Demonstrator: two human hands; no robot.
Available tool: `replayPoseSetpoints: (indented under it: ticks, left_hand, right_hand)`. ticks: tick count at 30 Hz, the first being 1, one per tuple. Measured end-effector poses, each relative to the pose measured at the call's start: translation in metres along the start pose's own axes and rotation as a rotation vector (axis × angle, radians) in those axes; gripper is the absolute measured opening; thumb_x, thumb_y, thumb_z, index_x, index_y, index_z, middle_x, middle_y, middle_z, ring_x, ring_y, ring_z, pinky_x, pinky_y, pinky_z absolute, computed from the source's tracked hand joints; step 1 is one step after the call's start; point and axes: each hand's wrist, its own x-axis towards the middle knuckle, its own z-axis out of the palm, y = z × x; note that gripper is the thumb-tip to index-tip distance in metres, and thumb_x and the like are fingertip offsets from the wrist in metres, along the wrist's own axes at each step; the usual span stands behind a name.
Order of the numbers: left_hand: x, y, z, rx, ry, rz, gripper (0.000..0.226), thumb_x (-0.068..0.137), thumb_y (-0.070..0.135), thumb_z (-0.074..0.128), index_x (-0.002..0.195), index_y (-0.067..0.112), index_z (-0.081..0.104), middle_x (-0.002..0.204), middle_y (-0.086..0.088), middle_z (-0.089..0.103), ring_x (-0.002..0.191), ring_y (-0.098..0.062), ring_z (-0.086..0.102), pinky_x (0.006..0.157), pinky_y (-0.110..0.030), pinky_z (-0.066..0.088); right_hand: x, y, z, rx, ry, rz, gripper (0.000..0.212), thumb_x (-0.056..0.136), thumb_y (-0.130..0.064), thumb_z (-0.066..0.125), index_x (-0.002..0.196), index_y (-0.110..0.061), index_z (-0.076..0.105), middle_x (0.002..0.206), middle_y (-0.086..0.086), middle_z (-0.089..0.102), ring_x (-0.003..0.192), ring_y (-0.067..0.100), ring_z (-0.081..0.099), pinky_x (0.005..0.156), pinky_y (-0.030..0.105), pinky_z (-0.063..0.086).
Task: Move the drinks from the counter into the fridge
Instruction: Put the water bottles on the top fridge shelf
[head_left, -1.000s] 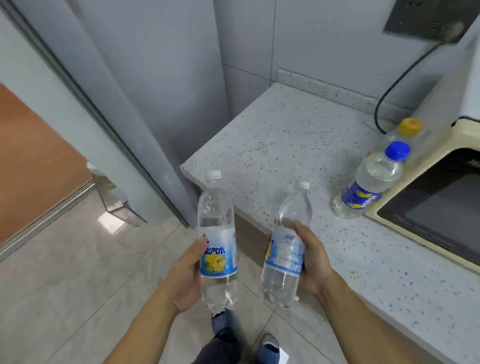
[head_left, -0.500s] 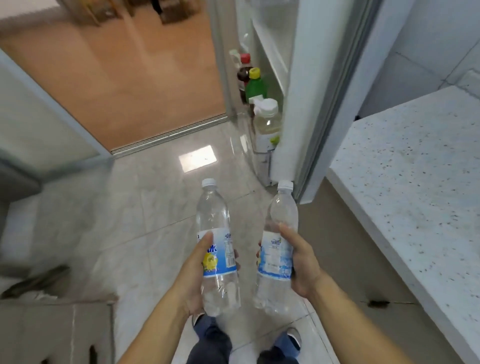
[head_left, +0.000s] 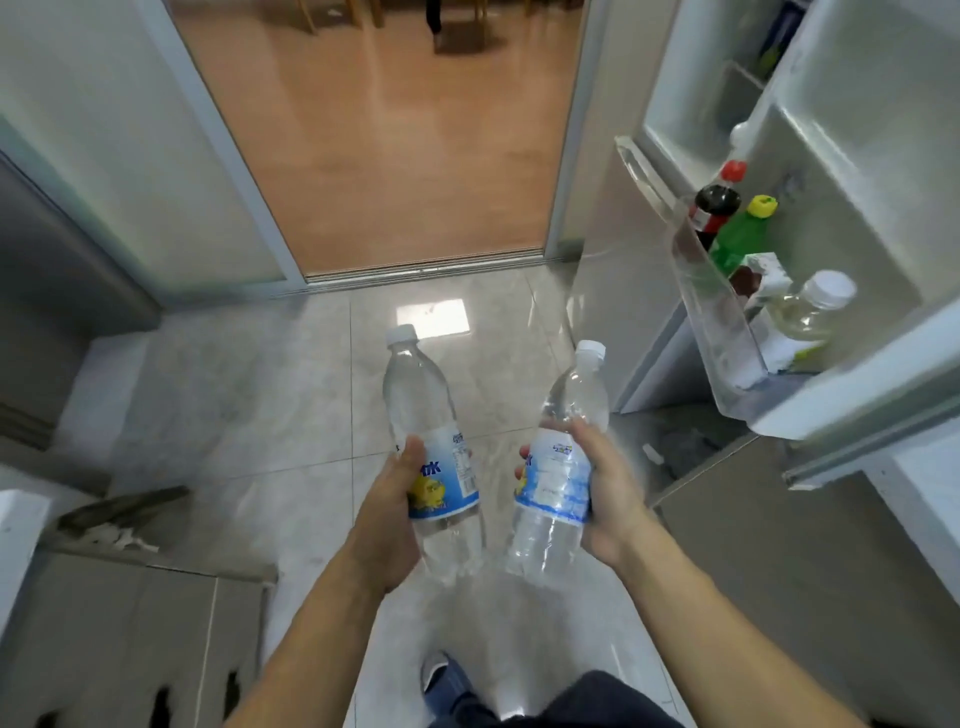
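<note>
Between my two hands ride the drinks — my left hand (head_left: 387, 519) wraps round the lemon-label bottle (head_left: 434, 457), my right hand (head_left: 610, 499) round the blue-label bottle (head_left: 558, 470), both clear of the floor. Half a second ago the fridge door shelf (head_left: 719, 332) sat ahead; now it stands open to my right, near the right-hand bottle — loading comes next, I judge.
</note>
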Motion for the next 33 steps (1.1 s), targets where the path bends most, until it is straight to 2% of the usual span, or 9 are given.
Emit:
replayPoseSetpoints:
  ticks: [3, 6, 11, 16, 19, 21, 24, 29, 33]
  left_hand:
    - [0.013, 0.017, -0.02, -0.051, 0.008, -0.006, 0.062, 0.077, 0.062, 0.06, 0.114, 0.014, 0.073, 0.112, -0.015, 0.073, 0.094, -0.03, 0.073, 0.068, -0.037, 0.059]
    - [0.032, 0.032, -0.03, -0.058, 0.019, -0.016, 0.056, 0.075, 0.063, 0.059, 0.101, 0.017, 0.079, 0.105, -0.014, 0.075, 0.085, -0.028, 0.075, 0.063, -0.035, 0.059]
    - [0.073, 0.065, -0.031, 0.033, 0.059, 0.006, 0.066, 0.067, 0.068, 0.056, 0.106, 0.018, 0.073, 0.099, -0.011, 0.076, 0.08, -0.025, 0.075, 0.064, -0.034, 0.06]
    - [0.132, 0.114, -0.013, 0.178, 0.067, 0.041, 0.048, 0.068, 0.069, 0.055, 0.082, 0.031, 0.081, 0.094, -0.007, 0.077, 0.079, -0.023, 0.075, 0.063, -0.031, 0.06]
    - [0.171, 0.146, 0.005, 0.214, 0.076, 0.04, 0.051, 0.066, 0.07, 0.056, 0.083, 0.03, 0.081, 0.095, -0.007, 0.077, 0.08, -0.023, 0.075, 0.065, -0.032, 0.06]
    - [0.197, 0.166, 0.02, 0.233, 0.087, 0.031, 0.051, 0.067, 0.07, 0.055, 0.082, 0.029, 0.081, 0.094, -0.008, 0.077, 0.08, -0.023, 0.075, 0.069, -0.034, 0.06]
    - [0.234, 0.195, 0.044, 0.259, 0.098, 0.028, 0.054, 0.067, 0.068, 0.055, 0.086, 0.023, 0.08, 0.094, -0.009, 0.077, 0.081, -0.026, 0.075, 0.069, -0.037, 0.059]
    - [0.296, 0.229, 0.076, 0.303, 0.053, 0.003, 0.057, 0.072, 0.066, 0.055, 0.099, 0.019, 0.073, 0.096, -0.009, 0.077, 0.083, -0.027, 0.075, 0.065, -0.036, 0.06]
    - [0.349, 0.248, 0.097, 0.338, -0.015, -0.019, 0.062, 0.072, 0.065, 0.055, 0.106, 0.015, 0.07, 0.097, -0.01, 0.076, 0.082, -0.026, 0.075, 0.064, -0.035, 0.06]
  right_hand:
    - [0.021, 0.002, 0.023, 0.032, -0.002, -0.007, 0.056, 0.068, -0.05, 0.078, 0.107, -0.012, 0.068, 0.091, 0.016, 0.066, 0.072, 0.027, 0.067, 0.073, 0.04, 0.057]
    - [0.044, 0.0, 0.038, 0.024, -0.003, 0.026, 0.045, 0.073, -0.049, 0.076, 0.098, -0.012, 0.069, 0.087, 0.015, 0.063, 0.069, 0.026, 0.064, 0.071, 0.038, 0.055]
    - [0.092, -0.016, 0.054, 0.009, -0.025, 0.095, 0.069, 0.046, -0.056, 0.089, 0.092, -0.009, 0.067, 0.081, 0.013, 0.062, 0.065, 0.024, 0.062, 0.067, 0.034, 0.055]
    - [0.158, -0.052, 0.07, 0.041, -0.015, 0.075, 0.055, 0.058, -0.057, 0.083, 0.089, -0.012, 0.072, 0.08, 0.012, 0.063, 0.064, 0.023, 0.062, 0.068, 0.034, 0.055]
    - [0.199, -0.085, 0.076, 0.005, 0.026, 0.059, 0.05, 0.074, -0.056, 0.072, 0.101, -0.014, 0.069, 0.084, 0.012, 0.065, 0.066, 0.024, 0.065, 0.069, 0.036, 0.055]
    - [0.22, -0.109, 0.079, -0.009, 0.037, 0.041, 0.057, 0.07, -0.06, 0.071, 0.105, -0.014, 0.066, 0.085, 0.012, 0.066, 0.07, 0.024, 0.066, 0.071, 0.037, 0.056]
    - [0.25, -0.146, 0.08, 0.011, 0.018, -0.021, 0.05, 0.072, -0.059, 0.07, 0.103, -0.021, 0.067, 0.086, 0.013, 0.065, 0.071, 0.025, 0.066, 0.071, 0.038, 0.058]
    - [0.294, -0.197, 0.077, 0.043, 0.04, -0.034, 0.054, 0.082, -0.055, 0.066, 0.115, -0.013, 0.059, 0.085, 0.014, 0.063, 0.068, 0.023, 0.064, 0.07, 0.037, 0.055]
    - [0.328, -0.226, 0.073, 0.049, 0.104, -0.082, 0.055, 0.083, -0.057, 0.064, 0.111, -0.01, 0.059, 0.084, 0.014, 0.063, 0.068, 0.024, 0.064, 0.071, 0.037, 0.054]
